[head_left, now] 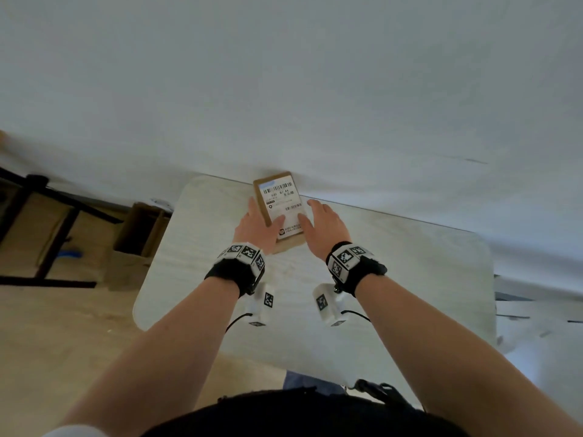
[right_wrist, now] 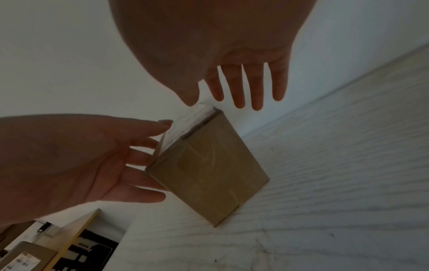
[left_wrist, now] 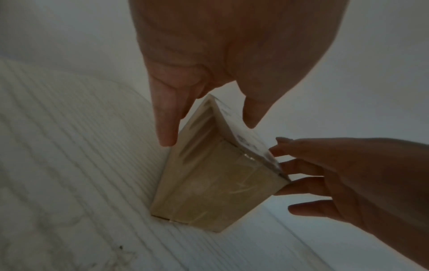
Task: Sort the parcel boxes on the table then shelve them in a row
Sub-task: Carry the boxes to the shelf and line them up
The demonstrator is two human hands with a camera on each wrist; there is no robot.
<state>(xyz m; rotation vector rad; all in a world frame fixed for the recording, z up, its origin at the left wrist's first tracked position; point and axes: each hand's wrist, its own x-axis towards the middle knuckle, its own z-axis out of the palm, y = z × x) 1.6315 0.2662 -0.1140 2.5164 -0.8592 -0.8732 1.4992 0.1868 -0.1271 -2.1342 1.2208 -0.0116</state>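
Observation:
A brown parcel box (head_left: 281, 201) with a white barcode label on its top face rests on the pale table (head_left: 394, 279), its far end close to the white wall. My left hand (head_left: 261, 217) lies along the box's left side with straight fingers (left_wrist: 165, 128) and its thumb over the label. On the other side, my right hand (head_left: 310, 212) has spread, straight fingers (right_wrist: 256, 91) and its thumb on the label. In the left wrist view the box (left_wrist: 209, 183) shows taped cardboard sides. Neither hand curls round the box (right_wrist: 209, 174).
An open cardboard carton (head_left: 142, 234) stands on the floor left of the table, beside a dark frame (head_left: 47, 222). The right wrist view shows another labelled parcel (right_wrist: 23, 256) low at the left. The wall (head_left: 284, 89) runs along the table's far edge.

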